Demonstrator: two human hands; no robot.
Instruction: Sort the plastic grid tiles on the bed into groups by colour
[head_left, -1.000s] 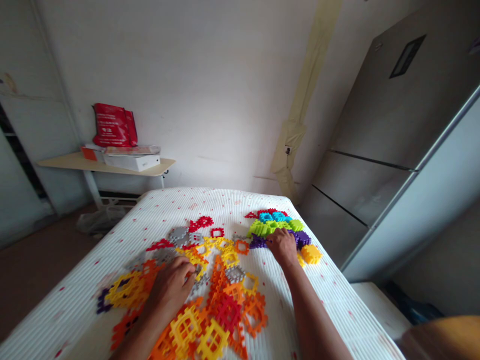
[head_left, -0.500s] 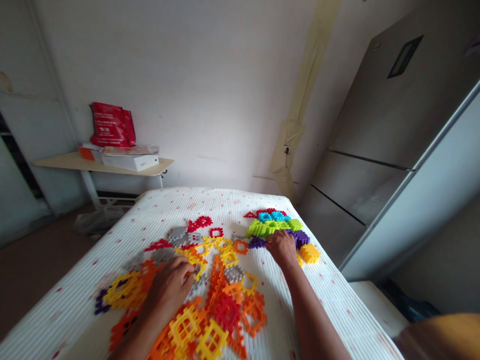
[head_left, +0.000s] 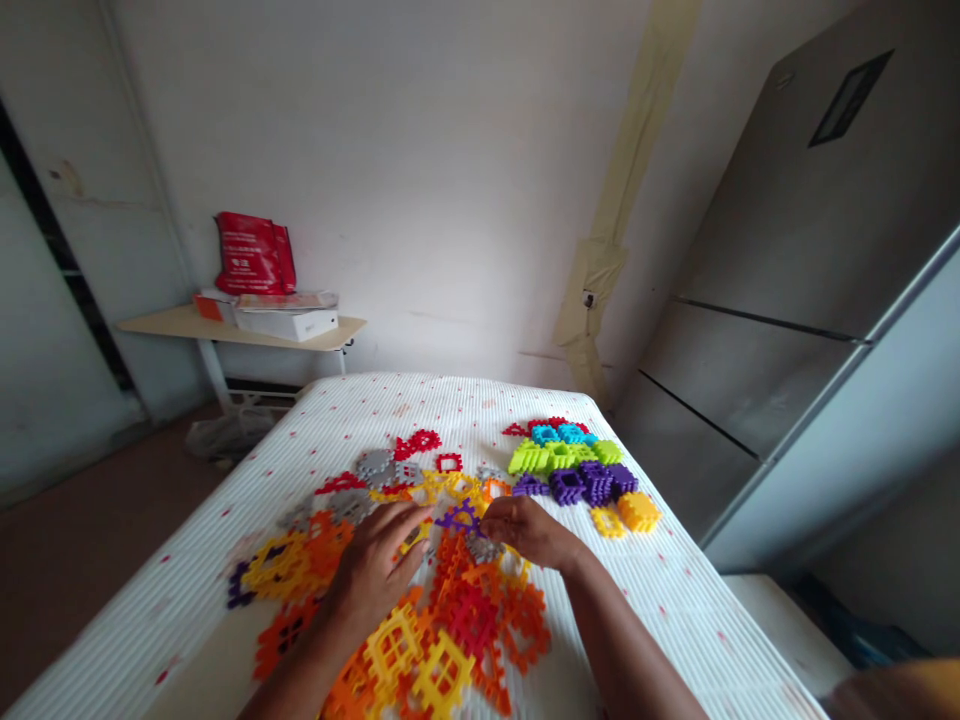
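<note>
Between my two hands, a purple interlocking plastic piece with notched edges is held up above the pile. My right hand pinches its right side. On the other side, my left hand reaches over the pile with thumb and fingers apart. A yellow piece shows in the gap between them; whether they touch it I cannot tell. Below lie mixed orange pieces, a red piece and yellow window pieces.
Sorted stacks lie at the right: purple blocks, green blocks, blue blocks and a yellow stack. Grey pieces lie behind my left hand. A side table bears a red bag. A fridge stands right.
My right hand has moved left from the purple stacks to the mixed pile, bringing a purple piece. My left hand stays over the pile. The view has swung slightly left.
</note>
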